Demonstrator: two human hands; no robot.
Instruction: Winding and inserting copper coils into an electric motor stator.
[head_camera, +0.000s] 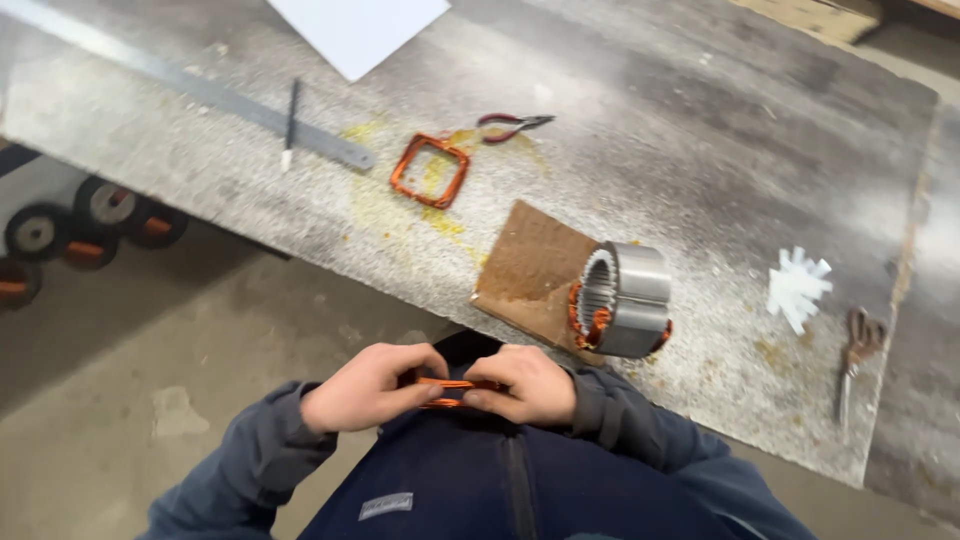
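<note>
Here both hands meet close to the body: the left hand (362, 388) and right hand (530, 385) pinch a copper wire coil (452, 390) between them, fingers closed on its ends. On the workbench (700, 130) (just ahead) lie a motor stator (622, 298), a second coil (430, 170), pliers (512, 125) and scissors (858, 350).

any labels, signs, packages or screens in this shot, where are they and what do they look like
Small label patch: on the front of the dark blue jacket, below the left hand; grey rectangle, print too small to tell.
White sheet: top edge of the workbench; flat, blank, partly cut off by the frame.
No screens, signs or packages show.
</note>
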